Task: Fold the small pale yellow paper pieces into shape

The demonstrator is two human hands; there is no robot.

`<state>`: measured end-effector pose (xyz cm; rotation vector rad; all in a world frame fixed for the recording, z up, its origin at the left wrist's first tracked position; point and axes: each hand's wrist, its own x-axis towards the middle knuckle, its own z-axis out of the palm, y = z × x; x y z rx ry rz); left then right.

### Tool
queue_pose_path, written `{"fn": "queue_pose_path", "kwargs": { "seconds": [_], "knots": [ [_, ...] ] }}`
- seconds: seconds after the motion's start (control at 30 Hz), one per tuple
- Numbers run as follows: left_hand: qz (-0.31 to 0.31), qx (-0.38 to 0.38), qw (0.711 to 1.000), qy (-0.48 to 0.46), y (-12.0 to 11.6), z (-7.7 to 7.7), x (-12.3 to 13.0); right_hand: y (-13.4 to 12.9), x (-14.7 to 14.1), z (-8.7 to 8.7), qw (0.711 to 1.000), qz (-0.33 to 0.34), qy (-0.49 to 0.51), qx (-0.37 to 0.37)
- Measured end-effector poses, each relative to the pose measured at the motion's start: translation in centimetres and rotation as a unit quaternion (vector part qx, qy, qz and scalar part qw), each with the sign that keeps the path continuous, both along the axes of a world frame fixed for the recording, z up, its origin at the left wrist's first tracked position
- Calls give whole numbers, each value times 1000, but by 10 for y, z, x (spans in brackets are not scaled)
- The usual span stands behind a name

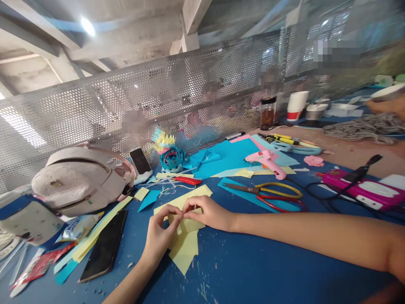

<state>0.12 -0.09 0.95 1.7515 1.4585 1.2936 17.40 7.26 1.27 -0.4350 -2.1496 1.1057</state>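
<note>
Pale yellow paper lies in overlapping pieces on the blue table, below and between my hands. My left hand pinches a small piece of yellow paper at its upper edge, thumb and index finger together. My right hand holds the same paper from the other side, its fingertips meeting those of my left hand. A longer yellow strip lies just behind my hands. What exactly is between the fingertips is too small to tell.
Scissors lie behind my right forearm, near a pink glue gun. A red cutter and blue paper sheets are farther back. A black phone and a pale bag are at left, a magenta power strip at right.
</note>
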Motion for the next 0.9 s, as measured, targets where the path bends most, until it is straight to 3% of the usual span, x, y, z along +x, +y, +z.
{"fn": "queue_pose_path", "kwargs": {
  "seconds": [0.5,0.7,0.9],
  "knots": [
    [3,-9,1000,0,-2,2,4,0,-1,-2,1000,-14,5,-11],
    [9,-55,994,-89,5,-7,-2,2,-1,-2,999,-32,16,-27],
    [52,-76,990,-106,7,-9,-5,9,-3,-7,996,-58,10,-71]
  ]
}}
